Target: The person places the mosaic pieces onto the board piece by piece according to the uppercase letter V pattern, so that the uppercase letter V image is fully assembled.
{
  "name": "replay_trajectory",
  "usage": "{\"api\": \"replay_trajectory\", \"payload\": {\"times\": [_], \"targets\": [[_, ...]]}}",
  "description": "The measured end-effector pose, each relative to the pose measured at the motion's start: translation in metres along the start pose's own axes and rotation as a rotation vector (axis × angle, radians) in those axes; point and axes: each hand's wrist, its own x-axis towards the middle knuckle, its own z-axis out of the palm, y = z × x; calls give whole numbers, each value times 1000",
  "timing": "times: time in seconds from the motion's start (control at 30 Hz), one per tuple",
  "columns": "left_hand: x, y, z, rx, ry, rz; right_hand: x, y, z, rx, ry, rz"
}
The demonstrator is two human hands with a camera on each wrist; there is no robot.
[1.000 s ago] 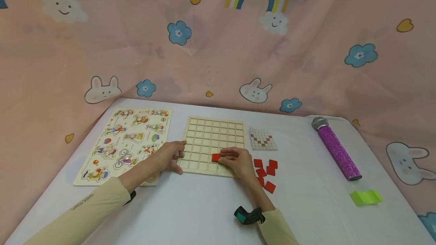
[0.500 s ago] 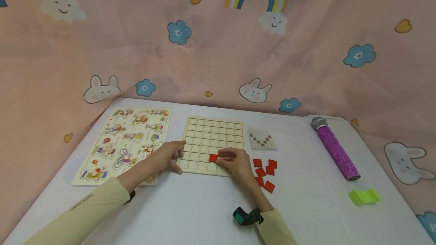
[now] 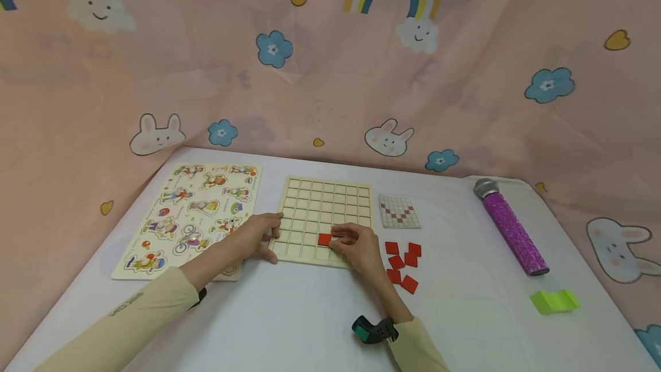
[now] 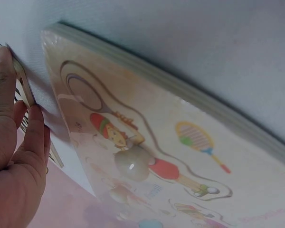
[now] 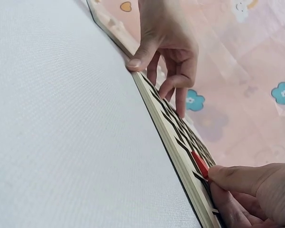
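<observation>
A square wooden grid board [image 3: 310, 204] lies flat on the white table. Along its left edge, my left hand [image 3: 254, 237] holds the board, thumb at the front-left corner and fingers further back on the side. My right hand [image 3: 358, 248] pinches a red square tile [image 3: 324, 239] over the board's front rows. In the right wrist view the tile [image 5: 200, 164] tilts up out of the grid, its edge between thumb and fingertips. Several loose red tiles [image 3: 395, 262] lie right of the board. A small pattern card [image 3: 400, 212] with a red V of squares lies behind them.
A picture puzzle board [image 3: 201, 206] with cartoon figures lies on the left, beneath my left forearm in the head view. To the right are a purple glitter microphone [image 3: 516, 234] and a bright green wavy block [image 3: 555, 301]. A pink printed curtain [image 3: 320, 90] hangs behind the table.
The pinched red tile and my right hand have shifted slightly left over the grid. My left hand stays at the board's edge.
</observation>
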Motion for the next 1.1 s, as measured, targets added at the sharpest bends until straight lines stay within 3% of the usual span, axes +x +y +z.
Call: {"api": "replay_trajectory", "payload": {"times": [0.37,0.5,0.67,0.8,1.1], "targets": [[0,-1,3,-22,6,2,-1,0,0,22,-8,-10],[1,-1,3,-24,-1,-8,0,-1,-8,107,-34,30],[0,-3,3,-30,0,-8,4,-5,-30,215,-67,72],[-2,-4,0,-18,9,8,8,-4,-51,189,-99,88],[-1,0,-2,-2,-2,-5,10,10,-99,92,-180,16]]}}
